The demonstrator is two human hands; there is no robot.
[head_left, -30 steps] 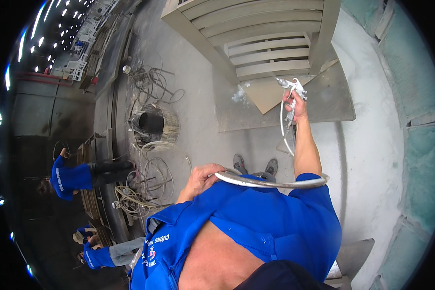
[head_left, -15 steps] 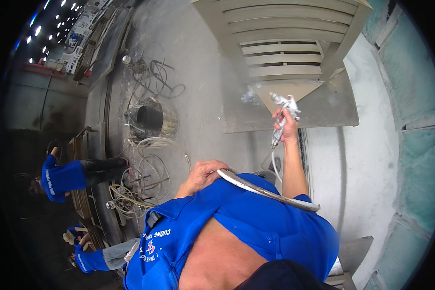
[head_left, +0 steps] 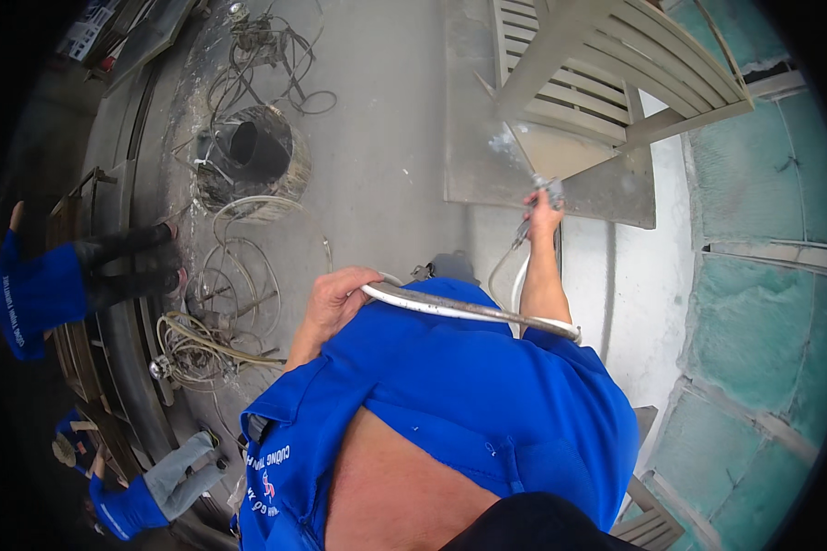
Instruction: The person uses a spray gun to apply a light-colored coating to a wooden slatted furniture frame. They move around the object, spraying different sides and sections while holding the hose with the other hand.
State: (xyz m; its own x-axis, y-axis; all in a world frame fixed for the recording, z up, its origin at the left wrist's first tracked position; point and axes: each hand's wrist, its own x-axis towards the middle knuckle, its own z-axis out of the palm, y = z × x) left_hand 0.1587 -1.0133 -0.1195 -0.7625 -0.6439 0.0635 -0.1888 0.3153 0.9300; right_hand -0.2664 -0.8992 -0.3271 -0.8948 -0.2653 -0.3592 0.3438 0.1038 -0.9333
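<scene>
My right hand (head_left: 544, 222) is closed round a metallic spray gun (head_left: 549, 191), held out ahead of me with its nozzle end toward a slatted wooden chair (head_left: 570, 106) in greyish beige. A pale haze shows near the chair's seat. The chair stands on a flat grey board (head_left: 473, 174), tilted in view, with its slatted back at the upper right. My left hand (head_left: 335, 301) grips a white and grey hose (head_left: 413, 298) that loops across the front of my blue shirt toward my right forearm. Part of the gun's trigger is covered by my fingers.
On the left lie a paint-smeared drum (head_left: 285, 170) and tangled hoses (head_left: 207, 344). Two people in blue shirts (head_left: 41, 289) are at work beyond them by long boards. Green-tinted filter panels (head_left: 744, 312) line the right side. Another slatted piece (head_left: 648, 528) sits behind me at the lower right.
The chair now appears turned, its back swung to the right. My view has shifted, and the drum, hoses and people sit farther left. Both hands keep their holds.
</scene>
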